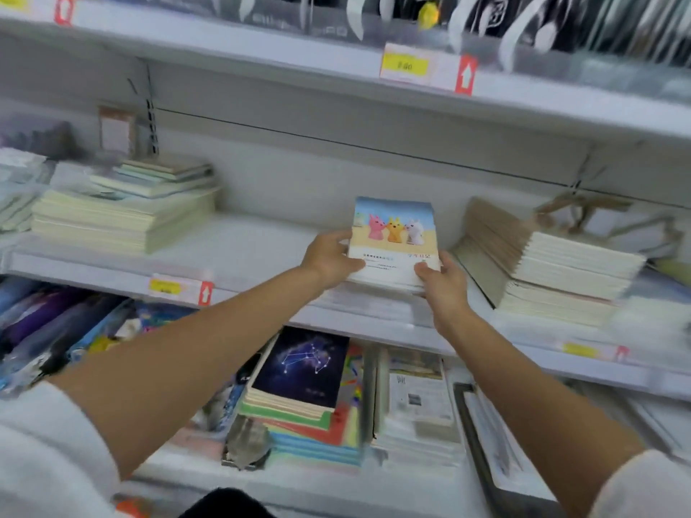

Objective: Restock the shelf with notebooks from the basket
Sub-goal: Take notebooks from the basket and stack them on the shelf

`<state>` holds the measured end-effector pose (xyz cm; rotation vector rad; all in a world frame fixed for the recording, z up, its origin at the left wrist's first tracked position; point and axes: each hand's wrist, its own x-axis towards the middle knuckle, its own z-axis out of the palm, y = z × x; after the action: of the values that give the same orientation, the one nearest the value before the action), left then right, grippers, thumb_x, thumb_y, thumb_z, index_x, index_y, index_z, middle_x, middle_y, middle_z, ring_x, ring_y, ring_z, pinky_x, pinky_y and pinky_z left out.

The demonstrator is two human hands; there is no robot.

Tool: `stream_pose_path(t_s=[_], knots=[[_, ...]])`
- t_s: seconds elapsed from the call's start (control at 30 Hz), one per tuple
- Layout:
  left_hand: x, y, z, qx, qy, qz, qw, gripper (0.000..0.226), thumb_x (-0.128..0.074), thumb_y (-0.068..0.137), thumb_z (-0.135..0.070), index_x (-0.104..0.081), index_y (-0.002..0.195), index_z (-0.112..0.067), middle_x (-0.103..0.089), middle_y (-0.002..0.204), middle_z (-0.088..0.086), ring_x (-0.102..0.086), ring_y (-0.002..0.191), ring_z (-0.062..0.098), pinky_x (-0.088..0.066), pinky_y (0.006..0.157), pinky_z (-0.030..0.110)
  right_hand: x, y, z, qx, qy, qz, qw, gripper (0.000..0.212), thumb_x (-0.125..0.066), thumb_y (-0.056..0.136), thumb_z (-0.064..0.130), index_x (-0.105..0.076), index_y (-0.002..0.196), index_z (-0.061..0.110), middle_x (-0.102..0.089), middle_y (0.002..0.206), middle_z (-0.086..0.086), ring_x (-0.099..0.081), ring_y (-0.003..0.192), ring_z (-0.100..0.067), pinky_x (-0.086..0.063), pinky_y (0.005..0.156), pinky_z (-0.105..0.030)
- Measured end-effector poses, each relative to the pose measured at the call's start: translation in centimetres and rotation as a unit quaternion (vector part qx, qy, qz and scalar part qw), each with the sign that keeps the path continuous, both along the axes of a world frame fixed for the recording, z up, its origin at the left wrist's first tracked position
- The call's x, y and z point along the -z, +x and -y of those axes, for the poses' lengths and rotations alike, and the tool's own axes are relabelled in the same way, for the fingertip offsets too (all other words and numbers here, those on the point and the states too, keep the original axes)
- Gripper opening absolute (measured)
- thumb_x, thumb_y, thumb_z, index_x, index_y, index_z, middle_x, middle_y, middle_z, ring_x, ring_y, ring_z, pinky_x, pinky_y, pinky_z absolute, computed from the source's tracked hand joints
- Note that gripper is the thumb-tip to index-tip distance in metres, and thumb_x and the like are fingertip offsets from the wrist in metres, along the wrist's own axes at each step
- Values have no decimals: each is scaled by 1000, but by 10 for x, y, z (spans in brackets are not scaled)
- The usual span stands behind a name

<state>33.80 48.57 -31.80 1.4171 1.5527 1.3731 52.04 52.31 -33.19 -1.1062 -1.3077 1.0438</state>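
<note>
A stack of notebooks point(396, 233) with three cartoon rabbits on the top cover is at the middle shelf point(254, 248), near its front edge. My left hand point(329, 256) grips the stack's left side, thumb on the cover. My right hand point(443, 282) grips its near right corner, thumb on top. The stack seems to rest on the shelf board, between a pale green pile on the left and cream notebooks on the right. The basket is out of view.
A pile of pale green notebooks point(123, 211) sits left on the shelf, and cream notebooks point(553, 267) lie stacked and leaning on the right. Below, a dark constellation notebook point(303, 364) tops a coloured stack. Price tags point(175, 287) line the shelf edges.
</note>
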Motion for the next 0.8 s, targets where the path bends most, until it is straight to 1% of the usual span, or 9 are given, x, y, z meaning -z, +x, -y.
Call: stream_pose_path(t_s=[0.03,0.13,0.27,0.33,0.4,0.5,0.57,0.67,0.8], knots=[[-2,6,-15,-1,3,3,1000,54,-72,78,-1,-58,129,-15,-69,112,8,-65,104,23,-53,92,38,-5,6,-12,11,8,20,1000,31,-53,93,3,-58,121,14,-66,107,-2,-63,96,-18,-51,77,-25],[0,20,-53,3,-14,38,999,59,-74,76,-3,-53,129,-18,-69,114,8,-65,104,24,-53,92,40,-11,21,-50,54,21,64,996,25,-57,89,4,-64,113,10,-69,103,-4,-65,94,-22,-49,77,-28],[14,33,-87,-12,-36,27,999,65,-75,76,-6,-49,134,-21,-61,126,7,-60,111,26,-52,93,42,-3,29,-83,89,36,160,982,24,-63,89,12,-67,112,5,-68,99,-5,-61,84,-19,-43,69,-23],[17,35,-92,-36,-44,50,997,66,-77,77,-10,-47,136,-18,-52,132,6,-55,118,23,-50,96,38,8,33,-91,94,47,220,970,32,-67,88,18,-64,115,1,-65,101,-7,-60,91,-22,-39,71,-23],[16,32,-91,-37,-40,78,996,65,-79,77,-16,-48,134,-14,-50,127,3,-53,118,22,-48,94,31,16,40,-97,94,57,254,961,39,-69,87,29,-66,116,3,-66,111,-7,-61,103,-23,-37,78,-22],[13,22,-79,49,-32,38,998,61,-82,74,-16,-51,126,-20,-55,111,-10,-55,109,13,-46,84,21,14,53,-98,41,49,282,957,50,-73,78,50,-67,111,13,-64,115,-1,-59,104,-19,-41,77,-25],[14,13,-78,85,-36,-29,995,69,-86,69,-15,-53,130,-15,-59,121,-7,-54,115,12,-45,89,21,10,61,-94,-15,35,311,950,58,-76,71,55,-64,115,20,-58,115,5,-54,104,-13,-41,72,-21],[19,9,-88,54,-6,-88,995,60,-85,68,-10,-63,123,-7,-64,121,2,-61,109,15,-47,93,22,8,68,-98,-41,39,335,941,58,-78,69,55,-63,117,26,-57,120,10,-51,108,-8,-39,75,-20],[23,17,-100,-6,20,-44,999,40,-80,73,-1,-68,111,-3,-69,109,6,-64,91,12,-47,78,11,8,69,-113,-71,25,321,944,64,-81,71,45,-61,127,24,-56,127,10,-54,108,-7,-41,79,-14]])
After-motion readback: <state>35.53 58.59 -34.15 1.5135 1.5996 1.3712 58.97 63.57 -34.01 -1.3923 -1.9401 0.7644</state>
